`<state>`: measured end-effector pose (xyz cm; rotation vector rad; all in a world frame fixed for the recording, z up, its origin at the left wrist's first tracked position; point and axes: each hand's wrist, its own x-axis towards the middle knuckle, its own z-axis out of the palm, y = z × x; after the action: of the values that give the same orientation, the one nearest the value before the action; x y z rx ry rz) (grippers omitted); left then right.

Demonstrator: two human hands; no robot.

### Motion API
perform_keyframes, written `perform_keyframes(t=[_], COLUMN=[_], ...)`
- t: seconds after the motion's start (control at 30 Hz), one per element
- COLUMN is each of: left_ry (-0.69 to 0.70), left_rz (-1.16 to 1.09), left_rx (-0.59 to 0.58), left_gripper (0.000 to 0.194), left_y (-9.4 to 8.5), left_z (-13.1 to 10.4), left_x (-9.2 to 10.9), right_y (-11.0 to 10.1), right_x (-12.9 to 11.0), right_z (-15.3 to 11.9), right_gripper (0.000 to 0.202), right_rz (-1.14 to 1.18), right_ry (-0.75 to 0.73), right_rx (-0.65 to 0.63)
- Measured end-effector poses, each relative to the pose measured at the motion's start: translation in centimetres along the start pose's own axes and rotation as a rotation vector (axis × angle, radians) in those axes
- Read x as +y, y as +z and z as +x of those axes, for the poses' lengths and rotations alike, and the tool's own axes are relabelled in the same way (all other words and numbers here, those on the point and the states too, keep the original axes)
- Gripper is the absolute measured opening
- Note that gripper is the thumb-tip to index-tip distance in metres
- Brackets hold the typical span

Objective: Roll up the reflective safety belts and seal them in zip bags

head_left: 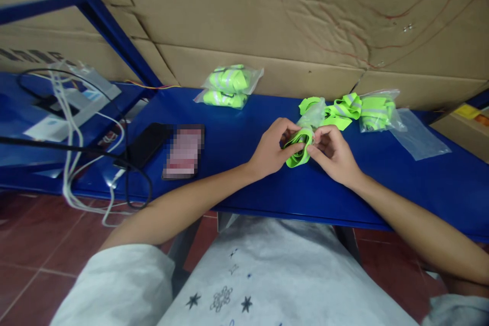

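Observation:
Between my hands, just above the blue shelf [244,198], is a rolled neon-yellow reflective strap [298,155]. My left hand [273,147] grips it from the left, thumb across the roll. On its right side, my right hand [334,153] pinches the edge with thumb and fingers. Directly behind the roll shows a crumpled clear plastic bag [315,113]. More loose neon strap [346,109] lies folded beyond my right hand. Farther right sits a bagged strap roll [377,112], with a flat clear bag [418,135] beside it.
Two stacked bagged strap rolls [227,85] stand against the cardboard wall [237,15]. A phone [184,153] and a black power bank [147,145] lie on the left. White cables [69,163] hang over the front edge near a power strip [95,94].

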<state>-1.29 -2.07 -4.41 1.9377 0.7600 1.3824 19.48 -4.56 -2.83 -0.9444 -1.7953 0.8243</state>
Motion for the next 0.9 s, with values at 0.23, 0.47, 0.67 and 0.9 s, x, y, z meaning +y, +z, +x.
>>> perform_keyframes(t=[0.23, 0.47, 0.67, 0.9], left_ry=[0.056, 0.03, 0.065, 0.139], left_rz=[-0.001, -0.077, -0.037, 0.068], left_rx=[0.002, -0.052, -0.069, -0.037], left_gripper=[0.025, 0.024, 0.029, 0.022], left_y=[-0.1, -0.5, -0.9, -0.6], left_z=[0.1, 0.5, 0.7, 0.2], left_x=[-0.4, 0.0, 0.2, 0.9], right_y=[-0.3, -0.5, -0.5, 0.1], right_x=[0.6, 1.0, 0.6, -0.1], right_z=[0.2, 0.3, 0.2, -0.1], right_gripper=[0.032, 0.025, 0.03, 0.037], right_rz=[-0.068, -0.065, -0.039, -0.047], right_ry=[-0.033, -0.051, -0.007, -0.001], right_rx=[-0.005, 0.014, 0.029, 0.012])
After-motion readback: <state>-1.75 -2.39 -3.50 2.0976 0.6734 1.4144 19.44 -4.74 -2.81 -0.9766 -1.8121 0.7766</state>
